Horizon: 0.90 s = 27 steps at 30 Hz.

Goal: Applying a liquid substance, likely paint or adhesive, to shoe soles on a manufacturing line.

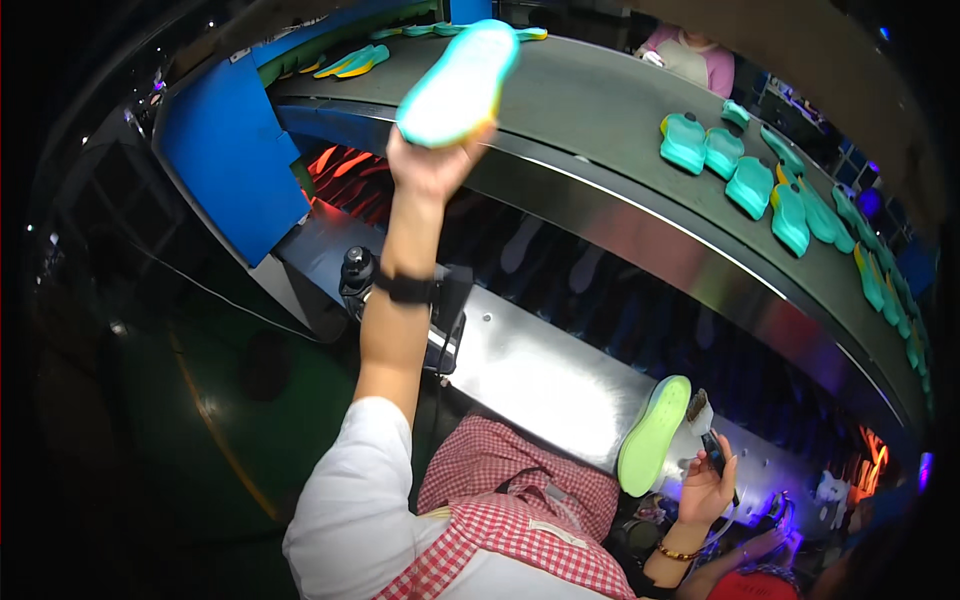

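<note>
Head view: left hand (432, 166) outstretched, right hand (710, 490) gripping brush (712, 447).

- On the left I see a large blue panel (225, 160), with a smaller blue panel (470, 10) at the top edge.
- I make out a red-orange glow (350, 180) beside the large one, and another orange glow (873, 460) far right.
- A black knob-topped device (357, 265) stands near the middle left.
- Below, I see a dark green floor (200, 400) with a curved yellow line (225, 440), and a pale cable (215, 298).
- At the top, I see a person in a pink-sleeved top (718, 70).
- Lower right, I see a co-worker's red garment (750, 585), near violet light.
</note>
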Motion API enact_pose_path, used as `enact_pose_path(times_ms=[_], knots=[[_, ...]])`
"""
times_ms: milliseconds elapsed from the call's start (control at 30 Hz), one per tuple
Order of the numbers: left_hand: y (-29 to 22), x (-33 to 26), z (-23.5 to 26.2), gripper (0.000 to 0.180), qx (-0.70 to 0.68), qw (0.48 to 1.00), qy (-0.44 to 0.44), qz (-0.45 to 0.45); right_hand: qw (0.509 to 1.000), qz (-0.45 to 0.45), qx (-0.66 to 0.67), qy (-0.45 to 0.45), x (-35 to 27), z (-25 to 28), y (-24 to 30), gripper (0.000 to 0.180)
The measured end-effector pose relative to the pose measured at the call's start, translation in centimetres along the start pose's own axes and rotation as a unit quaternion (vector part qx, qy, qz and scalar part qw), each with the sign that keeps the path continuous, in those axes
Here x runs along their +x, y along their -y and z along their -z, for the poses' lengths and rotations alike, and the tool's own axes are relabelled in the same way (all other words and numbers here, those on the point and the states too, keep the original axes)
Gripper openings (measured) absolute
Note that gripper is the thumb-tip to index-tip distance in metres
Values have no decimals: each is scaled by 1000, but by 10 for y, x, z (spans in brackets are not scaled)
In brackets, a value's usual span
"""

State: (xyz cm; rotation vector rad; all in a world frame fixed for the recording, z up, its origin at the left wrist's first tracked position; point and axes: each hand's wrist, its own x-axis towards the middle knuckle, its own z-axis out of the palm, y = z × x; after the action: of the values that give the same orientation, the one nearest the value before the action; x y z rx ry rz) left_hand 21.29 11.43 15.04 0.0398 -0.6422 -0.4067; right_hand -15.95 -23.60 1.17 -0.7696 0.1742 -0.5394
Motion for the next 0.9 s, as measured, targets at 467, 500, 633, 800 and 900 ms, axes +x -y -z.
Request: enact_pose_path(times_ms=[467, 500, 633, 800, 900], knots=[[201, 113, 35, 66, 906, 392, 128, 101, 995, -15, -78, -58, 9, 16, -10, 28], [200, 111, 34, 53, 900, 415, 114, 65, 995, -18, -78, -59, 10, 17, -11, 28], [197, 93, 23, 35, 917, 372, 137, -39, 990, -19, -127, -52, 15, 16, -12, 25], [196, 22, 6, 25, 691, 671, -41, -267, 986, 6, -153, -62, 8, 16, -12, 25], [176, -24, -20, 30, 373, 889, -262, -36, 991, -4, -126, -55, 12, 4, -13, 25]])
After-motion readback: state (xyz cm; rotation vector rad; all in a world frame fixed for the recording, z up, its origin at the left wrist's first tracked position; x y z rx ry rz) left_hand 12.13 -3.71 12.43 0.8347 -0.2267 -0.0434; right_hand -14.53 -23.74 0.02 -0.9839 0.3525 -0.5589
